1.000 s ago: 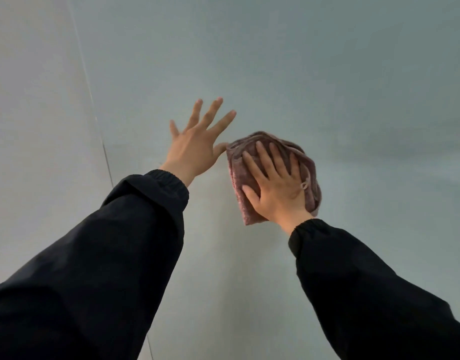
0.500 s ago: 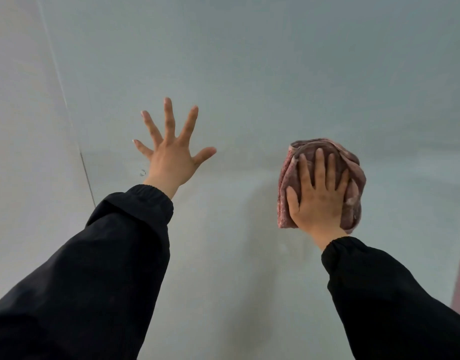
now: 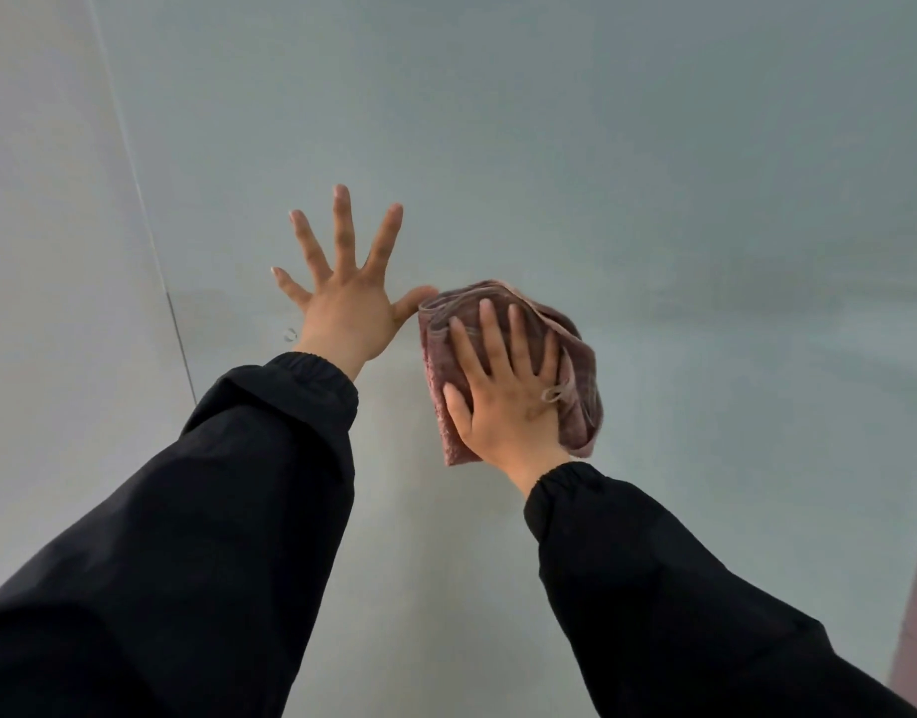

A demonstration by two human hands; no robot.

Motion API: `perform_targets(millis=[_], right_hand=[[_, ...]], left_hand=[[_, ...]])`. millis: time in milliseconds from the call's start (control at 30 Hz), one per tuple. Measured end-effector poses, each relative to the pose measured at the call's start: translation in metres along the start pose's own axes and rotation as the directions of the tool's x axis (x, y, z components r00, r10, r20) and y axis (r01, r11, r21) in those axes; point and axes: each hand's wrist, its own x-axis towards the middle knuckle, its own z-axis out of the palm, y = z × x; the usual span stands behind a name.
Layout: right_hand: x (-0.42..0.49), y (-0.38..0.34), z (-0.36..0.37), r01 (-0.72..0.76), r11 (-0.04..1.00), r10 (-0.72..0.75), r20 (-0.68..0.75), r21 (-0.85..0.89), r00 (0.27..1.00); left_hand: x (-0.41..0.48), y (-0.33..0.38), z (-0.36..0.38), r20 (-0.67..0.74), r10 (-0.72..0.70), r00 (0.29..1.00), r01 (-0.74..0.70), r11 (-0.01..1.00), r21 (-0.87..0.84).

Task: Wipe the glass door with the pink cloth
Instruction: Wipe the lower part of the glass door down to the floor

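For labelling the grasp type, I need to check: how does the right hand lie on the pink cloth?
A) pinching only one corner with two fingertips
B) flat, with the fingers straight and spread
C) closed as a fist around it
B: the right hand lies flat on the pink cloth, its fingers straight and spread, pressing the cloth against the glass door.

Your left hand (image 3: 342, 313) and right hand (image 3: 508, 401) were bare, and both arms wore loose matte black sleeves (image 3: 213, 536) gathered into elastic cuffs (image 3: 311, 375).
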Motion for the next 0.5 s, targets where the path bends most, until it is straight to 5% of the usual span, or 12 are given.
perform_targets(millis=[133,500], right_hand=[[0.000,0.040,-0.007,0.132,0.990,-0.132,0.018,-0.045,0.991],[-0.016,0.149,-0.040,-0.001,0.993,0.005,0.037,-0.115,0.999]], left_hand=[[0.000,0.000,0.002,-0.007,-0.015,1.000,0.015,1.000,0.018],[-0.003,0.004,0.000,-0.045,-0.052,0.998,0.057,0.992,0.109]])
